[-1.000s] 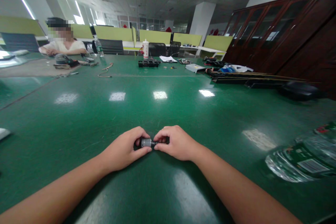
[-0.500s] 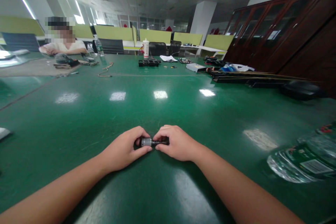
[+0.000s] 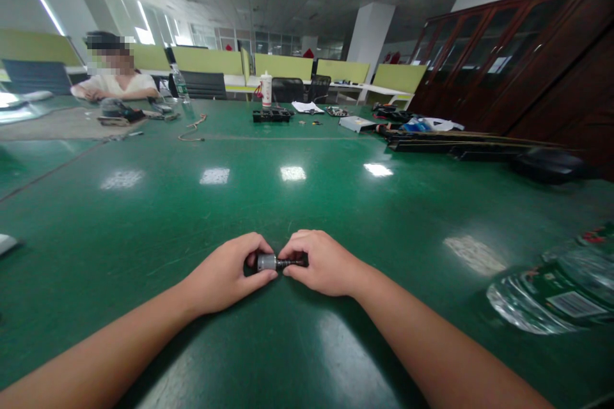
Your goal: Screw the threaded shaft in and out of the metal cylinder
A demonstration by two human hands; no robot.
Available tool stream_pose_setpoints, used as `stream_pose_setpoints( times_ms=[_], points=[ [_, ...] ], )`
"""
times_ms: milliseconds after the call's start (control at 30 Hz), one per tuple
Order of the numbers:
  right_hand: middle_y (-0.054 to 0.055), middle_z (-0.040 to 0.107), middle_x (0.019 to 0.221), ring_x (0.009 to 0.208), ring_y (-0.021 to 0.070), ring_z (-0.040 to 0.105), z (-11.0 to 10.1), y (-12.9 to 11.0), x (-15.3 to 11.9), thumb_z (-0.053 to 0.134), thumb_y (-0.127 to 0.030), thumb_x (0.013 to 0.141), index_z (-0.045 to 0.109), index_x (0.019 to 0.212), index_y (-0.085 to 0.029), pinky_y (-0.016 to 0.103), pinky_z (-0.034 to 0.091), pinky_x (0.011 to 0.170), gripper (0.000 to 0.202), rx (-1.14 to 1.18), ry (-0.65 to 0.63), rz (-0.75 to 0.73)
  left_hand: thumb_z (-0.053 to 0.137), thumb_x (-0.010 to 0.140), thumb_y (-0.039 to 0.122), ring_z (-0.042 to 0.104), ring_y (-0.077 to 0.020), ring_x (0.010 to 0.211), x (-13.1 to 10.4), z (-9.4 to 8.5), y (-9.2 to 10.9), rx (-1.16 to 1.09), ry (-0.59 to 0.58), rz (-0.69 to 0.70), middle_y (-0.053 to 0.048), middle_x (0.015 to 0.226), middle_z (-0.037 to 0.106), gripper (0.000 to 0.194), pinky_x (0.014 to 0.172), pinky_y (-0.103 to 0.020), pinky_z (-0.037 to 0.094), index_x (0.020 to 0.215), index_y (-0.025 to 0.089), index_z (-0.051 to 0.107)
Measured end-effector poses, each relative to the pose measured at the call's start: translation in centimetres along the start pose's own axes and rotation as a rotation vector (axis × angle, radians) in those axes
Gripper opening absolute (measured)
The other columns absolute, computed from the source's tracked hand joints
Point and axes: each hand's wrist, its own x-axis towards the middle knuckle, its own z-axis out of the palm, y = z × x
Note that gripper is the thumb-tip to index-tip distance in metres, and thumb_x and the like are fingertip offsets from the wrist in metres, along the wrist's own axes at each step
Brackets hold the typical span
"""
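Note:
A small grey metal cylinder with a dark ridged shaft, resembling a little motor, lies sideways low over the table in front of me. My left hand closes thumb and fingers around its grey body. From the other side, my right hand pinches the shaft, whose far end is partly hidden by the fingers. The fingertips of the two hands are close together but apart. Whether the part touches the green tabletop cannot be made out.
A large clear bottle with a green label lies at the right. Farther back are a black device, a white bottle, a grey metal box and long dark strips. Another person sits at the far left.

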Motion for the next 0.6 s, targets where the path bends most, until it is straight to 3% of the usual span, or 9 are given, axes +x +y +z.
stream_pose_setpoints(
  times_ms=[600],
  points=[
    [0.001,0.063,0.077,0.074,0.0138,0.056,-0.42,-0.10,-0.07,0.069,-0.015,0.076,0.073,0.089,-0.018,0.024,0.041,0.069,0.014,0.005,-0.013,-0.011,0.062,0.084,0.035,0.057,-0.0176,0.072,-0.06,-0.07,0.07,0.003,-0.009,-0.012,-0.001,0.081,0.062,0.018,0.064,-0.027,0.042,0.095,0.020,0.062]
  ],
)
